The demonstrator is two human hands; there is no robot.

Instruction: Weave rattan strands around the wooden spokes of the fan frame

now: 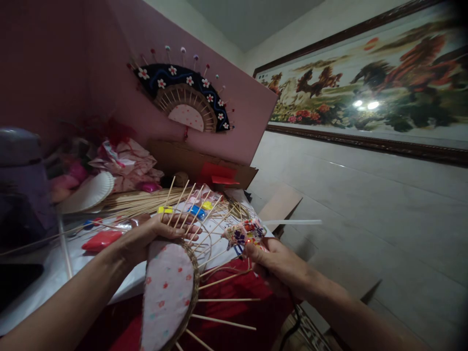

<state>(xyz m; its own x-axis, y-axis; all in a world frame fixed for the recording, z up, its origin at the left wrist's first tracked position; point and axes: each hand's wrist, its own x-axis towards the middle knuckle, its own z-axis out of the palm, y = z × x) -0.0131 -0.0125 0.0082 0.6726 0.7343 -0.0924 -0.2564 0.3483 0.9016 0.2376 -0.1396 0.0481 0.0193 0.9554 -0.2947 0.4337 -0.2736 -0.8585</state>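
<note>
My left hand (179, 226) is closed around the upper part of a half-round fan frame (168, 292), its fingers behind the thin wooden sticks. The frame has a pale, flower-dotted cloth face, a twisted cord along its curved edge, and sticks fanning out to the right. In my right hand (272, 261) is a hot glue gun (244, 233) with a floral pattern and a small lit red light. A translucent glue stick (292, 222) juts from its back, and a dark cable hangs below. The gun's tip points at the sticks; whether it touches them I cannot tell.
Behind my hands lie a bundle of wooden sticks (146, 202), blue and yellow packets (197, 211), a red packet (101, 241) and scissors (237, 209). A finished dark fan (183, 80) hangs on a pink board. White paper plates (89, 192) stand at left, by a cardboard box (197, 163).
</note>
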